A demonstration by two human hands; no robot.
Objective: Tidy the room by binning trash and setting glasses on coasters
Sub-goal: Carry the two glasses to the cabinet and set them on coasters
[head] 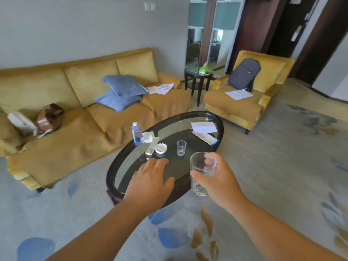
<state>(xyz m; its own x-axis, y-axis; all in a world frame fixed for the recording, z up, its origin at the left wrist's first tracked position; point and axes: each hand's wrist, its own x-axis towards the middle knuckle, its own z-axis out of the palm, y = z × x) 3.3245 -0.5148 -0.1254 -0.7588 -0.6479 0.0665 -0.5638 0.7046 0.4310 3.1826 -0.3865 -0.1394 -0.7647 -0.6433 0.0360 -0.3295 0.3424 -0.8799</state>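
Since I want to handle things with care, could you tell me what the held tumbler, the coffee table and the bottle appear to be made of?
The tumbler in the right hand looks like clear glass: see-through, thick base. The coffee table seems dark glossy wood around a reflective glass top. The bottle is probably thin clear plastic with a white cap.

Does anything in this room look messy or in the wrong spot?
Yes. Loose papers lie on the sofa, more on the armchair, and crumpled tissues sit on the coffee table. No coasters show, so the small glass stands on bare tabletop.
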